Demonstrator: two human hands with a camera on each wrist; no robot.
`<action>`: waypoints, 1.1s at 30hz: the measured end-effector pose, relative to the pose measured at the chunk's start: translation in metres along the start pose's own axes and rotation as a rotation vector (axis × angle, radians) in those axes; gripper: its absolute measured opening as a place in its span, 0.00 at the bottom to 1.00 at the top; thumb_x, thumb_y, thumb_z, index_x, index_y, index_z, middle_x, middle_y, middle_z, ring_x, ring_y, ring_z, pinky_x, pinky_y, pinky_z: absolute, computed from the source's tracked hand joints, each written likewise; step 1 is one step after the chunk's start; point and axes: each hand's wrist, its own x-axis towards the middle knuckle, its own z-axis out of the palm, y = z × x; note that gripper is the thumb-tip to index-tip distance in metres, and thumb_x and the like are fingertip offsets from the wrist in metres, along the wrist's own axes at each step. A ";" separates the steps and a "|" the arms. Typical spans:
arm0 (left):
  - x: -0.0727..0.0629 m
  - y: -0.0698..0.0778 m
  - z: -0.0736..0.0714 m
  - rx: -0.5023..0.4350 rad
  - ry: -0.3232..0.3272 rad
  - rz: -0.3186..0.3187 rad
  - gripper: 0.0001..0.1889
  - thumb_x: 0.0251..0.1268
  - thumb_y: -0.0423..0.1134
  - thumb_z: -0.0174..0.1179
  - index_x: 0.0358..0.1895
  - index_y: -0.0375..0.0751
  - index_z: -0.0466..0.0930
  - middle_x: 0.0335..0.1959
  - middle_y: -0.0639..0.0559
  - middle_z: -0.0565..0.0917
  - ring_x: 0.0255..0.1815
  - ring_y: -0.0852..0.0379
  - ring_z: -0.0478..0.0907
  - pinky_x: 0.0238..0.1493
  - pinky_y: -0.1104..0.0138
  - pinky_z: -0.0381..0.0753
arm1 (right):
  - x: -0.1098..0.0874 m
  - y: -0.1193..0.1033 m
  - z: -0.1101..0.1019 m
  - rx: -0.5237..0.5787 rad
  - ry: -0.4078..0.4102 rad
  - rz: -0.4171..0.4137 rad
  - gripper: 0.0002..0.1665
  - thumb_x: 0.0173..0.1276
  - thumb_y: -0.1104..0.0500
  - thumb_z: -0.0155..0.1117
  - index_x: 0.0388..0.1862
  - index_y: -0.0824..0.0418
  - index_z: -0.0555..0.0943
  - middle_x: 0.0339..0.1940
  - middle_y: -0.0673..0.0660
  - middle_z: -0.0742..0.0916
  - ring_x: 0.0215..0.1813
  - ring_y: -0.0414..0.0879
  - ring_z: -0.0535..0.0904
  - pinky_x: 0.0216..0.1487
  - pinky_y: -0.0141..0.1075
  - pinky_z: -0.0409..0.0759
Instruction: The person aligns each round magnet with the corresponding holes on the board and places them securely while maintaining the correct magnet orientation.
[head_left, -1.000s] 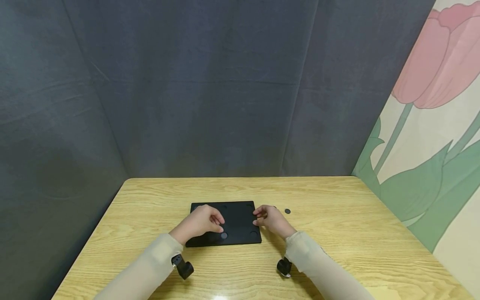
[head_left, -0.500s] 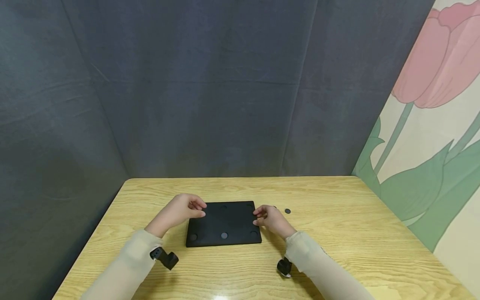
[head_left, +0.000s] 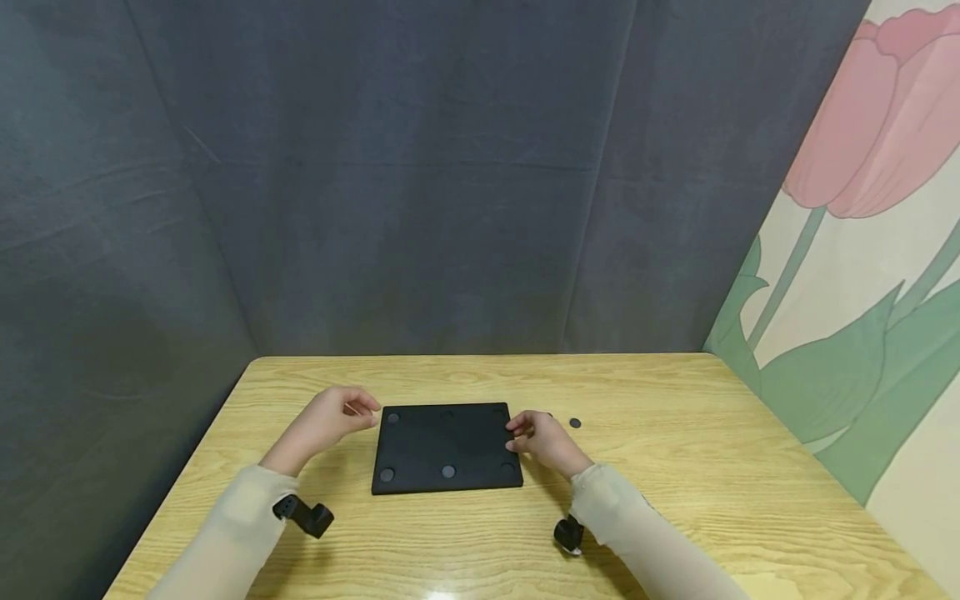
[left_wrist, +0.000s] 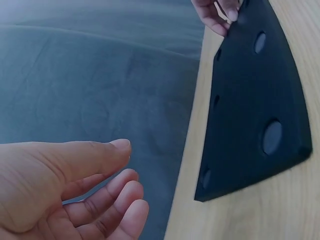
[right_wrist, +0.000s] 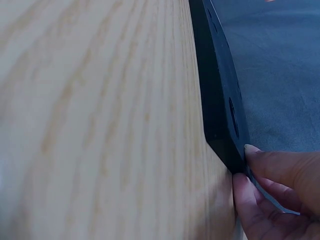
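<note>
A flat black board point(head_left: 457, 450) with round recesses along its long edges lies on the table. Grey discs sit in its far-left recess, its near-left recess and its near-middle recess, such as this disc point(head_left: 448, 472); the other recesses look dark. My left hand point(head_left: 330, 423) hovers just off the board's left edge, fingers loosely bent, nothing between them in the left wrist view. At the right edge, my right hand point(head_left: 550, 442) holds the board; the right wrist view has its thumb on the rim and a finger against the side. Some fingers are hidden.
A small dark disc point(head_left: 575, 422) lies on the wooden table point(head_left: 660, 467) right of my right hand. Another dark piece point(head_left: 550, 414) shows partly behind that hand. A grey curtain point(head_left: 420, 183) hangs behind the table, and a tulip-painted wall point(head_left: 847, 333) stands at the right.
My left hand has moved left and away from over the board, uncovering the discs in its left recesses. My right hand stays at the right edge, and the board has not moved.
</note>
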 end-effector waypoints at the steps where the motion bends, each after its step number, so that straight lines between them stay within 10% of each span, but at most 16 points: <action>1: 0.000 -0.002 0.000 -0.004 -0.003 -0.004 0.09 0.64 0.37 0.63 0.44 0.38 0.83 0.36 0.50 0.82 0.39 0.54 0.77 0.39 0.62 0.77 | 0.000 0.000 0.000 0.000 0.001 0.001 0.13 0.61 0.69 0.68 0.44 0.64 0.79 0.38 0.57 0.81 0.36 0.46 0.77 0.35 0.35 0.77; 22: 0.010 -0.042 0.023 -0.145 -0.060 -0.093 0.09 0.62 0.31 0.61 0.44 0.31 0.80 0.32 0.46 0.79 0.28 0.56 0.77 0.31 0.65 0.80 | 0.001 0.001 0.000 -0.008 -0.005 -0.002 0.12 0.62 0.68 0.68 0.45 0.63 0.79 0.38 0.57 0.81 0.36 0.45 0.77 0.35 0.34 0.76; 33: 0.008 -0.037 0.038 -0.251 -0.126 -0.165 0.11 0.61 0.28 0.62 0.45 0.27 0.77 0.33 0.44 0.79 0.29 0.56 0.76 0.33 0.64 0.81 | 0.000 0.001 0.000 -0.004 0.000 -0.004 0.12 0.61 0.69 0.68 0.44 0.64 0.79 0.38 0.57 0.81 0.36 0.46 0.77 0.35 0.35 0.77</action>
